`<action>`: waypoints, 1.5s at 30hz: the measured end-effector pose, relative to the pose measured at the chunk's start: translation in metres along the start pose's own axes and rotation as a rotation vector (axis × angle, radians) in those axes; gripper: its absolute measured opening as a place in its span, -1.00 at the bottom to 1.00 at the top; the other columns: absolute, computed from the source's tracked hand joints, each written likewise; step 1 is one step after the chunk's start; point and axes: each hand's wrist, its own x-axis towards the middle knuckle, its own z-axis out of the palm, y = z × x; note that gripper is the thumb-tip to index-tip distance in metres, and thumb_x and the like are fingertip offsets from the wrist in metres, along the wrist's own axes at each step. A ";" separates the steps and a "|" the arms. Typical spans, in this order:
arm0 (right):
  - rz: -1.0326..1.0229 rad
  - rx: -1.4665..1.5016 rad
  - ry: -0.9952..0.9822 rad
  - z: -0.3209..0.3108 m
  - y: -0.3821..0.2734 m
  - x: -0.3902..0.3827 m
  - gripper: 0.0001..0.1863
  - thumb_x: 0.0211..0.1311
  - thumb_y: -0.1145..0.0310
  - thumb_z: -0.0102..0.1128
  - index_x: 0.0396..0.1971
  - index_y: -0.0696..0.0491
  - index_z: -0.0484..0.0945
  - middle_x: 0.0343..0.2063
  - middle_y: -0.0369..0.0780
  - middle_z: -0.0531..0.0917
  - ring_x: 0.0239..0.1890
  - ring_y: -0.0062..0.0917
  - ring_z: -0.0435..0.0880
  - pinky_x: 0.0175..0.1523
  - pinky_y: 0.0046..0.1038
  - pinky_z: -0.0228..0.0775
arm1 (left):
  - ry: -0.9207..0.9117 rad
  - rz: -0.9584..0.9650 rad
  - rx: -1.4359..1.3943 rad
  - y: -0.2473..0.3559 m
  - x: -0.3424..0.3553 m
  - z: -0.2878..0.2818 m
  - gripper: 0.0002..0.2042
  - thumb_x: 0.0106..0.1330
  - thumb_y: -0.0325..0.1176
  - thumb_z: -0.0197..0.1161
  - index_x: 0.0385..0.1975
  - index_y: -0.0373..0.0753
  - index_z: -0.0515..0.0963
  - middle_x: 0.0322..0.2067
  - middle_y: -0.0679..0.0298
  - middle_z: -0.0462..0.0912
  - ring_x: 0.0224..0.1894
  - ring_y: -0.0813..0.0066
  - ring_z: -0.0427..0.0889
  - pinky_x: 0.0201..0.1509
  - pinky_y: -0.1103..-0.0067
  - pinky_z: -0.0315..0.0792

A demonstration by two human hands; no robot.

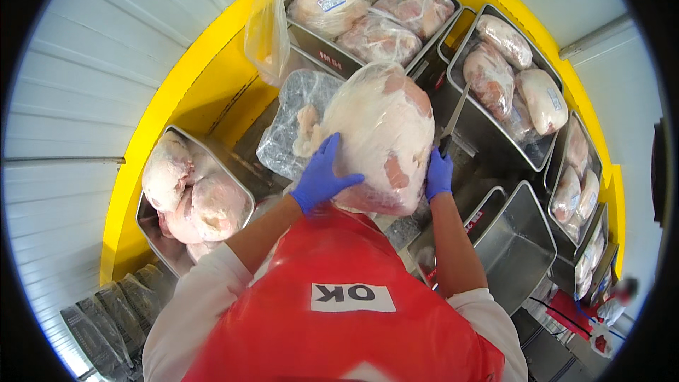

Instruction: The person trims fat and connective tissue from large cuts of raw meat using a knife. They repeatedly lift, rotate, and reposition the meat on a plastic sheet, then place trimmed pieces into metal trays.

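A large raw ham [385, 145], pale with pink patches and shiny, is in front of my red apron. My left hand [323, 175], in a blue glove, grips its lower left side with the thumb spread over the surface. On the other side my right hand [439, 172], also gloved in blue, is closed around the dark handle of a knife [455, 117] and rests against the ham. The blade points up and away. Beside the ham lies crumpled clear plastic [291, 127] with a small pale scrap of meat [307, 129].
Steel tubs of bagged meat stand at the back [332, 56] and right [544, 145]. Another tub [244, 187] at left holds unwrapped pieces. An empty-looking steel tub [520, 247] stands at lower right. A clear bag [267, 35] hangs by the yellow wall base [177, 74].
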 end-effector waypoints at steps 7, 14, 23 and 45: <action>0.019 -0.034 0.019 -0.024 0.005 -0.003 -0.70 0.52 0.27 0.11 -0.01 0.19 0.60 -0.22 -0.21 0.71 -0.27 -0.54 0.62 -0.13 -0.39 0.51 | -0.186 0.031 0.219 -0.009 0.011 -0.011 -0.61 0.37 0.02 0.35 -0.02 -0.15 0.62 -0.36 -0.03 0.71 -0.30 0.02 0.74 -0.16 0.26 0.58; 0.174 0.147 -0.038 -0.052 0.040 0.007 -0.68 0.49 0.22 0.16 -0.03 0.18 0.61 -0.25 -0.20 0.73 -0.28 -0.52 0.64 -0.12 -0.37 0.53 | -0.065 -0.130 0.432 -0.057 0.022 -0.118 -0.61 0.41 0.00 0.24 -0.31 -0.27 0.66 -0.31 -0.13 0.70 -0.26 -0.18 0.69 -0.15 0.15 0.55; 0.112 0.167 0.022 -0.048 0.054 0.012 -0.70 0.50 0.24 0.19 0.01 0.15 0.61 -0.23 -0.24 0.72 -0.27 -0.55 0.62 -0.12 -0.38 0.51 | -0.248 -0.062 0.144 -0.022 0.118 -0.076 -0.26 0.36 0.17 0.34 0.32 -0.34 0.47 0.26 -0.10 0.57 0.27 0.08 0.58 0.33 0.37 0.45; 0.096 0.050 0.169 -0.039 0.027 -0.013 -0.77 0.49 0.25 0.23 -0.17 0.14 0.61 -0.36 -0.31 0.65 -0.35 -0.64 0.53 -0.20 -0.47 0.44 | -0.204 0.271 0.332 0.028 0.379 0.090 -0.60 0.36 -0.02 0.28 -0.27 -0.33 0.71 -0.26 -0.09 0.75 -0.18 -0.01 0.73 -0.08 0.27 0.56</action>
